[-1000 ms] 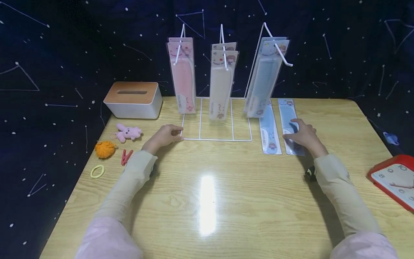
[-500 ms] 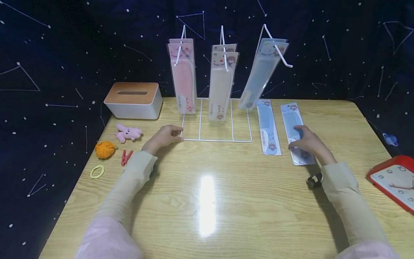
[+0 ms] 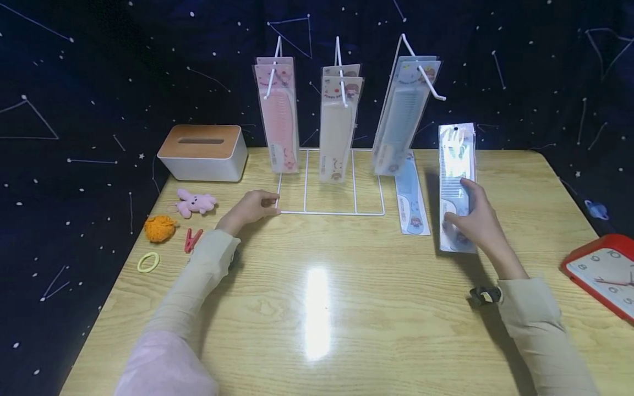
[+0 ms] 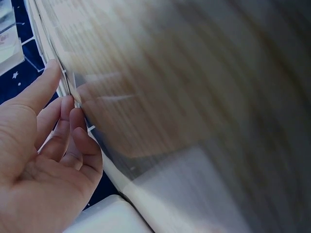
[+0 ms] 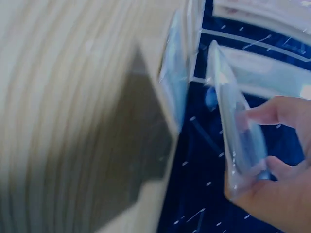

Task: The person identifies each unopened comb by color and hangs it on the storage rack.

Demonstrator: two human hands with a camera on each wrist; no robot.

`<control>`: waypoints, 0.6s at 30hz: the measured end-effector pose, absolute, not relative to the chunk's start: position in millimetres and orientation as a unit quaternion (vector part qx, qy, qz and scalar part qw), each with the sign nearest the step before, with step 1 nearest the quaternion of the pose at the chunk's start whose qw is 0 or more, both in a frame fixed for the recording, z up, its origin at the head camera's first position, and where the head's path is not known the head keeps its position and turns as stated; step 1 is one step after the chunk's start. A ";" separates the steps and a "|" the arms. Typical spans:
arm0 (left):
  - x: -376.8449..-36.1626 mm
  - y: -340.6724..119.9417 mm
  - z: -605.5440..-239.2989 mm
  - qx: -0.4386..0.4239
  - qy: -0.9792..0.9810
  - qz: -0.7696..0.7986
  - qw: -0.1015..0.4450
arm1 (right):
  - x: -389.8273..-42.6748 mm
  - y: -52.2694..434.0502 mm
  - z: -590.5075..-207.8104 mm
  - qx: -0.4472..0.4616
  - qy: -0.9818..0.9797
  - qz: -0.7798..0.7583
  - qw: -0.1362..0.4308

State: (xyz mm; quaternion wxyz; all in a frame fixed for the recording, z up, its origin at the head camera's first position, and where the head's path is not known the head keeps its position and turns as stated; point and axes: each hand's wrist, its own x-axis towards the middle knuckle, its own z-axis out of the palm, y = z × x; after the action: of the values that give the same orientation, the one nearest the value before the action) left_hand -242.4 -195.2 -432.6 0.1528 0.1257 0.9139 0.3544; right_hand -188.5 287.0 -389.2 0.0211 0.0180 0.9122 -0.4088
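Note:
My right hand point(image 3: 477, 217) grips a packaged blue comb point(image 3: 451, 159) by its lower part, thumb on one side and fingers on the other. The pack stands tilted up off the table, top end raised; the right wrist view shows the clear pack point(image 5: 233, 116) between thumb and fingers. My left hand point(image 3: 250, 212) pinches the front left corner of the white wire display rack point(image 3: 332, 213). On the rack's hooks hang pink comb packs point(image 3: 279, 121), cream comb packs point(image 3: 338, 132) and blue comb packs point(image 3: 406, 115). Another blue comb pack point(image 3: 413, 203) lies flat right of the rack, partly hidden.
At the left are a tissue box point(image 3: 203, 154), a pink plush bunny point(image 3: 195, 203), an orange yarn ball point(image 3: 159, 228), a red clip point(image 3: 192, 240) and a yellow hair ring point(image 3: 148, 262). A red clock point(image 3: 601, 275) stands at the right edge of the wooden table point(image 3: 376, 308).
My right hand has taken the right-hand blue comb pack, drawn it toward me and tilted it up off the table. The hanging blue packs have swung. The left hand stays in place.

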 end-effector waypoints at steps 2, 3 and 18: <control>-242.2 -195.5 -432.3 0.125 0.914 0.354 0.153 | -180.2 278.2 -382.9 0.011 0.899 -0.437 -0.008; -242.4 -195.6 -432.4 0.124 0.914 0.354 0.152 | -176.0 273.8 -379.7 0.009 0.893 -0.450 -0.023; -242.9 -195.8 -432.8 0.120 0.916 0.348 0.156 | -139.2 219.9 -357.6 -0.210 0.726 -0.629 -0.180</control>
State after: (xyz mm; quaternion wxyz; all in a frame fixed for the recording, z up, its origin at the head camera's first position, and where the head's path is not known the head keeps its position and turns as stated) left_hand -242.9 -195.8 -432.8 0.1560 0.1203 0.9164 0.3484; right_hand -139.2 219.9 -357.6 -0.1800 -0.2102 0.7261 -0.6294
